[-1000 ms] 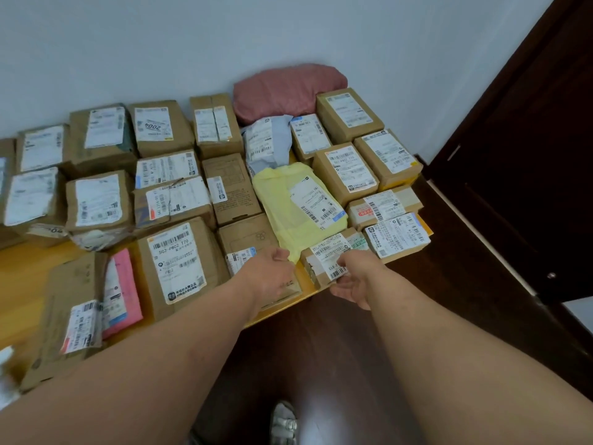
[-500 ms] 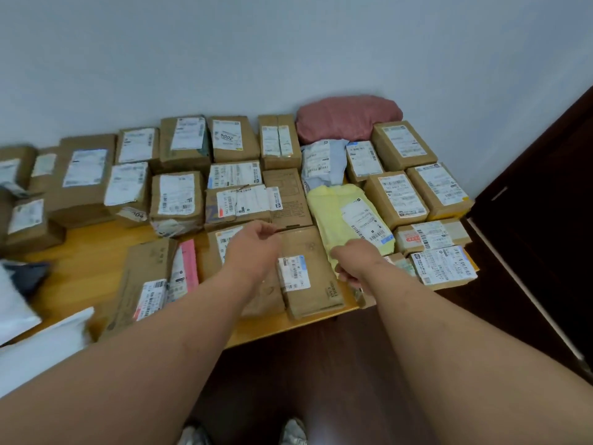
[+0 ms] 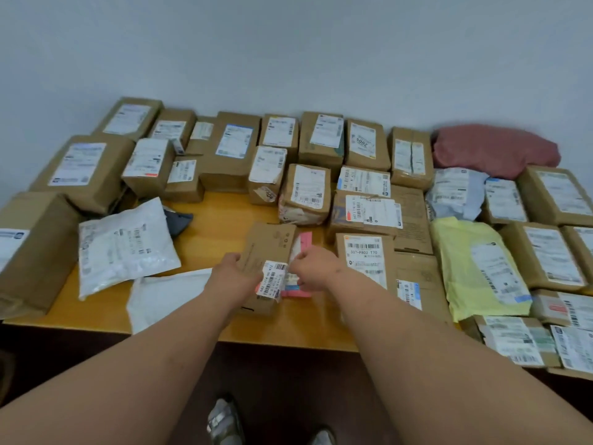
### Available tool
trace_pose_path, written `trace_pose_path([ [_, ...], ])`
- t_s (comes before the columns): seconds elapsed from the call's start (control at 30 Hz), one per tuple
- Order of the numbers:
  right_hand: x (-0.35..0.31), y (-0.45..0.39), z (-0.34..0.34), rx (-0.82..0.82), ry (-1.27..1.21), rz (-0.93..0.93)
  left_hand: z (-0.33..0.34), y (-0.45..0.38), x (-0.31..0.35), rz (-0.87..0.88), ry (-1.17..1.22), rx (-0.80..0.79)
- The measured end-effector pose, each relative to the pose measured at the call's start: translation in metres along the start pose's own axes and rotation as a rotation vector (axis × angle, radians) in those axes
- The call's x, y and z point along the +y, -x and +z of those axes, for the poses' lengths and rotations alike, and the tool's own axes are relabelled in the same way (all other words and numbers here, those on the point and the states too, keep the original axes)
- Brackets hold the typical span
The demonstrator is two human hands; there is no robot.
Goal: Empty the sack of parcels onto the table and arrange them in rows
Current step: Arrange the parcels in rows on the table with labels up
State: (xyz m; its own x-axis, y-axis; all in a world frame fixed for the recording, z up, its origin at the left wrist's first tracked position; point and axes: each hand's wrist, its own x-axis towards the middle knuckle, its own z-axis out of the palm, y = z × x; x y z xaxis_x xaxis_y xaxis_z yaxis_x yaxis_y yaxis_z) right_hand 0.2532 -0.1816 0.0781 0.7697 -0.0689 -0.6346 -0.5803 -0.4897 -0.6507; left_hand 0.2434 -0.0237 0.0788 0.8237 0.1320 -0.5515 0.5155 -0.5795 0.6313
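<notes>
Box [image 3: 268,252] left of envelope [image 3: 303,245], on table [image 3: 221,226]

Only open stretch of table [image 3: 221,220] is mid-frame, between the white mailer [image 3: 125,248] at left and the brown box [image 3: 266,264] at centre. Upper band and right side: packed boxes edge to edge, no gap. Large box [image 3: 32,252] blocks far left.

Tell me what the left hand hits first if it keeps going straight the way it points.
Probably the long brown box: the left hand is already at its left side, pointing toward the wall. Exact contact is hard to judge.
</notes>
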Motion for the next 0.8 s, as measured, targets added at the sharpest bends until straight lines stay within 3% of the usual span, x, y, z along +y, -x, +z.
trace_pose_path([
  [0.1,-0.004,-0.014,0.027,-0.049,-0.006,0.088,-0.005,-0.014,-0.008,-0.020,0.032,-0.081],
  [0.3,-0.011,-0.045,0.047,0.063,-0.209,0.224,-0.012,-0.044,-0.013,-0.025,0.039,-0.206],
  [0.43,-0.017,-0.057,0.049,0.044,-0.241,0.260,-0.021,-0.055,-0.007,-0.121,0.158,-0.254],
  [0.6,-0.036,-0.066,0.040,0.052,-0.182,0.326,-0.044,-0.079,0.002,-0.125,0.119,-0.198],
  [0.8,-0.081,-0.079,0.038,-0.024,-0.068,0.203,-0.086,-0.106,0.008,-0.222,0.254,-0.153],
])
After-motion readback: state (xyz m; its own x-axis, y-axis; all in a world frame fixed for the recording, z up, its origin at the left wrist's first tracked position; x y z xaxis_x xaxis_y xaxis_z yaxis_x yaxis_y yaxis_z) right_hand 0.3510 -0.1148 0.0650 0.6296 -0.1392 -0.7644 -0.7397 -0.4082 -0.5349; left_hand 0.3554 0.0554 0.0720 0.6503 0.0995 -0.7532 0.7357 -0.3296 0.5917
